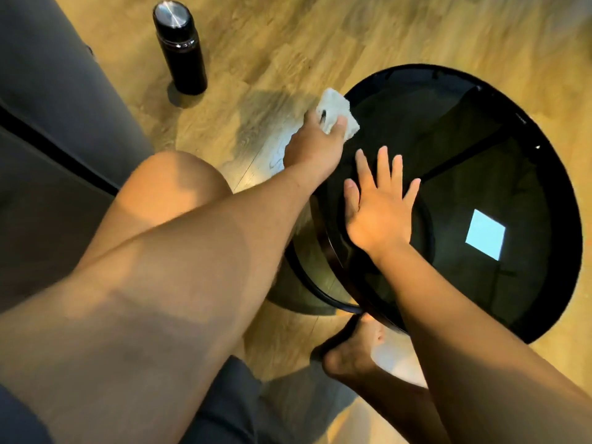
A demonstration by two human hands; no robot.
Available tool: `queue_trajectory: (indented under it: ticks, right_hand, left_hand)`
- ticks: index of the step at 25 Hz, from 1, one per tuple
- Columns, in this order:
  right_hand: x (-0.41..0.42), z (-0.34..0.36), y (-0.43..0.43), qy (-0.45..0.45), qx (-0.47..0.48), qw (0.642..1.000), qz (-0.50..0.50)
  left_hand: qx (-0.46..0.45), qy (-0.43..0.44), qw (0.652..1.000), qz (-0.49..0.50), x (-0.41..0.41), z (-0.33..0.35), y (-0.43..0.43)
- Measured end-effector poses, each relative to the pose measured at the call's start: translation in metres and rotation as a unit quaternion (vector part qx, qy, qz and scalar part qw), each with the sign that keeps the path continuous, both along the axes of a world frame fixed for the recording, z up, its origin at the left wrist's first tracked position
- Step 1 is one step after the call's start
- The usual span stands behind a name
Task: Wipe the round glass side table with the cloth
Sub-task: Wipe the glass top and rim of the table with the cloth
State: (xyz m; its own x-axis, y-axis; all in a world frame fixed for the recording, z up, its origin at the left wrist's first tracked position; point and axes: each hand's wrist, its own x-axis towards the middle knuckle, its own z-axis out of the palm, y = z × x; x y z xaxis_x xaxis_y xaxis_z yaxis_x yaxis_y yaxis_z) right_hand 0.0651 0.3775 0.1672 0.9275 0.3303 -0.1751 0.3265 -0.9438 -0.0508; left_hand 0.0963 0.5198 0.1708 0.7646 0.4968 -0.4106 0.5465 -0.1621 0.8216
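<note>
The round side table (480, 123) has a dark glass top in a black rim and stands on the wood floor at right. My left hand (312, 149) reaches to its far-left rim and grips a crumpled white cloth (334, 112), which is pressed against the glass edge. My right hand (379, 206) lies flat on the glass near the left side, palm down with its fingers spread, holding nothing. A bright square reflection (485, 234) shows on the glass to the right of that hand.
A black flask with a steel cap (181, 46) stands on the floor at the upper left. A grey sofa (48, 123) fills the left side. My bare foot (352, 350) rests below the table's near edge, beside its lower black ring (315, 288).
</note>
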Motion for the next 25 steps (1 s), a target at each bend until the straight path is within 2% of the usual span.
queue_trajectory:
  ticks: [3, 6, 9, 13, 16, 17, 18, 19, 20, 21, 22, 23, 25]
  right_hand:
    - [-0.005, -0.003, -0.002, -0.019, 0.008, 1.0, 0.006]
    - [-0.003, -0.005, -0.001, -0.04, 0.017, 0.999, 0.001]
    - [-0.002, -0.012, -0.001, -0.059, 0.029, 0.998, -0.005]
    - [0.0, -0.014, -0.001, -0.07, 0.032, 0.997, -0.011]
    - [0.0, -0.006, 0.0, -0.038, 0.029, 0.999, -0.008]
    - [-0.001, -0.001, 0.001, -0.022, 0.068, 0.997, -0.015]
    - [-0.001, 0.005, 0.001, -0.001, 0.157, 0.987, -0.045]
    - [-0.002, 0.015, -0.004, 0.014, 0.277, 0.955, -0.108]
    - [-0.002, 0.026, -0.015, 0.001, 0.386, 0.904, -0.182]
    - [-0.001, 0.038, -0.031, -0.044, 0.453, 0.857, -0.241]
    - [-0.004, 0.049, -0.051, -0.097, 0.474, 0.828, -0.282]
    - [-0.009, 0.059, -0.072, -0.138, 0.466, 0.817, -0.31]
    - [-0.03, 0.071, -0.101, -0.166, 0.446, 0.817, -0.326]
  left_hand:
    - [-0.044, -0.031, 0.997, 0.056, -0.055, -0.011, -0.026]
    - [-0.038, -0.07, 0.994, 0.069, -0.101, -0.003, -0.048]
    - [0.047, -0.018, 0.999, 0.02, -0.024, -0.011, -0.012]
    - [0.057, -0.022, 0.986, -0.154, 0.086, -0.001, 0.023]
    - [0.091, -0.018, 0.979, -0.181, 0.097, -0.002, 0.021]
    - [0.105, -0.01, 0.981, -0.165, 0.084, -0.004, 0.021]
    - [0.121, -0.006, 0.982, -0.148, 0.066, -0.007, 0.022]
    - [0.135, -0.007, 0.981, -0.139, 0.043, -0.009, 0.021]
    - [0.145, -0.011, 0.979, -0.14, 0.018, -0.01, 0.02]
    - [0.161, -0.017, 0.976, -0.146, -0.008, -0.008, 0.016]
    - [0.183, -0.014, 0.97, -0.157, -0.03, -0.004, 0.01]
    - [0.216, 0.003, 0.961, -0.176, -0.048, 0.001, 0.002]
    - [0.292, 0.055, 0.929, -0.222, -0.085, 0.007, -0.021]
